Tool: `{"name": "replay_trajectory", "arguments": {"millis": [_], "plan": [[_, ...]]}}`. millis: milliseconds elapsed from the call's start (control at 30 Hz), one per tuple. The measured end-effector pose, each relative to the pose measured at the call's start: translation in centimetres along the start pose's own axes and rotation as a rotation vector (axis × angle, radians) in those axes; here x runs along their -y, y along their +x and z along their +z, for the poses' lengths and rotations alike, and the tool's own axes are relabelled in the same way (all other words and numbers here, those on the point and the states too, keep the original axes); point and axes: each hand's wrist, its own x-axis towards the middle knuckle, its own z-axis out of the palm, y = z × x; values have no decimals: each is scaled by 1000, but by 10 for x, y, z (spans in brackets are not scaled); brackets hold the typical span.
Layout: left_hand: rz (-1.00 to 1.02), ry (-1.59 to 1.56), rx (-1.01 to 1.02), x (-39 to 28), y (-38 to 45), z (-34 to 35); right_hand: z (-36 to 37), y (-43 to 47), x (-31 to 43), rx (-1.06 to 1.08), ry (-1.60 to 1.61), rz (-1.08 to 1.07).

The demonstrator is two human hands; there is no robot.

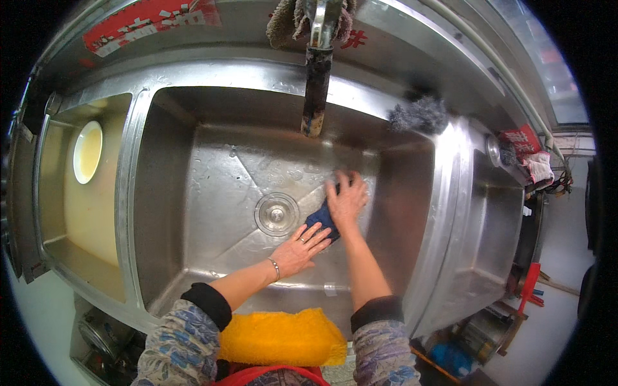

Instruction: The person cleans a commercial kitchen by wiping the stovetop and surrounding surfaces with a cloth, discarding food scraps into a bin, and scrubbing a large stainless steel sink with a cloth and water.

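Both hands are down in the middle basin of a stainless steel sink point(222, 193). A dark blue cloth point(319, 219) lies wet on its floor, right of the round drain strainer point(276, 214). My left hand point(295, 251), with a ring and a bracelet, has its spread fingers on the cloth's lower left part. My right hand point(347, 200), a little blurred, lies over the upper right part, where something dark shows between its fingers; whether it grips the cloth is unclear. The tap spout point(317, 91) hangs over the back of the basin.
In the left basin, a white bowl point(88, 152) stands in cloudy yellowish water. Steel wool point(419, 115) sits on the back right rim. Another basin point(495, 222) is at the right. A yellow towel point(285, 337) lies over the front edge. A rag point(282, 24) hangs behind the tap.
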Motion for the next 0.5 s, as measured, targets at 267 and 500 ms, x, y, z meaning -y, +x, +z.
{"name": "replay_trajectory", "arguments": {"millis": [267, 500], "plan": [[-178, -267, 215, 0, -1, -4, -9, -90, 10, 111, 198, -449], [-123, -91, 58, -9, 4, -2, 23, 26, -21, -105, -96, -118]]}}
